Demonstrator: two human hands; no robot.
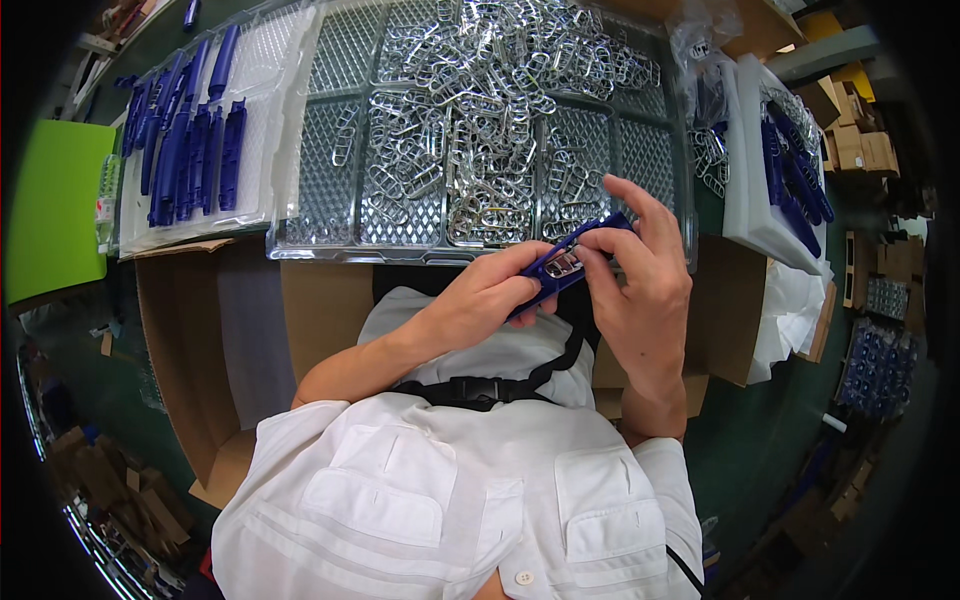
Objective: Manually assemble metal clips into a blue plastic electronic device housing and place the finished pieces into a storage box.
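Note:
A long blue plastic housing (600,224) is held slantwise in front of my chest, its far end pointing up and right. My left hand (495,284) grips its near end, thumb on top and fingers curled beneath. A shiny metal frame (563,265) with slots lies in the housing's opening. My right hand (640,265) pinches at that frame with thumb and a finger, while another finger sticks up. Whether the frame is fully seated cannot be made out. Just beyond both hands, many similar metal frames (490,130) are heaped in a clear compartmented tray (330,236).
On the left, several blue housings (185,150) lie on a white tray (255,180). More blue pieces with metal frames (795,180) rest on white foam (745,150) at right. Open cardboard boxes (200,340) stand below the tray's near edge. A green panel (60,210) is far left.

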